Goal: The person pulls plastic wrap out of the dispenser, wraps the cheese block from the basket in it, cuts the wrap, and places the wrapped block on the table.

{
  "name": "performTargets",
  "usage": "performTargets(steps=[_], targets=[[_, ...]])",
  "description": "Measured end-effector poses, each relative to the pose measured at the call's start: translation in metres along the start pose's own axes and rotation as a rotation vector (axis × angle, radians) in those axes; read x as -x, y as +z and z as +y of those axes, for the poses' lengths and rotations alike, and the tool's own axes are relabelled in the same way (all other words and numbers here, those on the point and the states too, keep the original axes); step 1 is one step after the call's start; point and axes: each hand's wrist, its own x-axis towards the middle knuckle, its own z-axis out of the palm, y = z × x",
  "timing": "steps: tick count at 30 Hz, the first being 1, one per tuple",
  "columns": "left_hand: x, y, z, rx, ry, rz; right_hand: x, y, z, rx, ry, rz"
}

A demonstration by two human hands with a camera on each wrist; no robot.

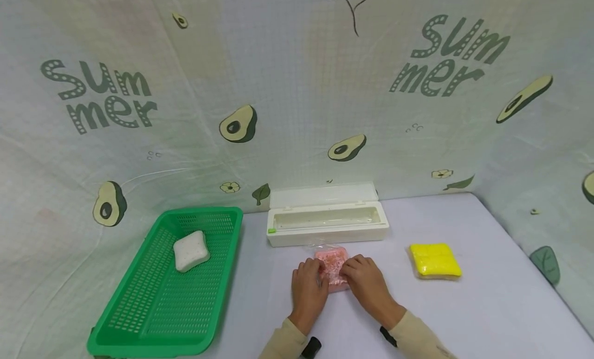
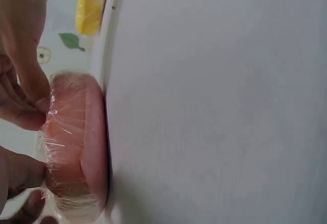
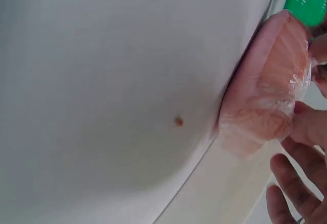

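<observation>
A pink block (image 1: 335, 268) wrapped in clear cling film (image 2: 66, 127) lies on the table in front of me, its film crinkled over the top. From the left, my left hand (image 1: 308, 289) pinches the film at the block's near left side. On the opposite side my right hand (image 1: 368, 284) has thumb and fingertips on the film along the right edge. The right wrist view shows the block (image 3: 265, 81) from the side, flat on the white surface, with the other right-hand fingers (image 3: 301, 183) loosely bent away from it.
Behind the block stands a long white box (image 1: 327, 235) with its lid raised. A yellow film-wrapped block (image 1: 435, 260) lies to the right. At the left, a green basket (image 1: 223, 297) holds a white block (image 1: 191, 251). A printed cloth (image 1: 297, 91) hangs behind the table.
</observation>
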Motion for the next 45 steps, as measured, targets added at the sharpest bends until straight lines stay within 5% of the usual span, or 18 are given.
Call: performTargets(steps=[7, 13, 18, 22, 29, 36, 41, 45], targets=[[0.002, -0.011, -0.001, -0.178, 0.243, -0.039, 0.008, -0.008, 0.001, -0.03, -0.062, -0.084], [0.003, -0.019, 0.002, -0.373, 0.321, -0.172, 0.01, -0.013, 0.003, 0.001, -0.08, -0.128], [0.002, -0.016, 0.002, -0.451, 0.338, -0.207, 0.008, -0.009, 0.003, -0.004, -0.063, -0.171], [0.004, -0.017, 0.0, -0.416, 0.33, -0.21, 0.008, -0.011, 0.001, -0.025, -0.039, -0.219], [0.02, -0.032, 0.005, -0.312, 0.281, -0.347, 0.02, -0.026, -0.014, -0.046, -0.072, -0.307], [0.026, -0.029, 0.003, -0.308, 0.294, -0.357, 0.026, -0.028, -0.017, -0.035, -0.109, -0.331], [0.024, -0.032, 0.001, -0.231, 0.288, -0.368, 0.025, -0.031, -0.015, -0.095, -0.024, -0.35], [0.021, -0.034, -0.002, -0.084, 0.193, -0.289, 0.022, -0.028, -0.01, -0.159, 0.081, -0.262]])
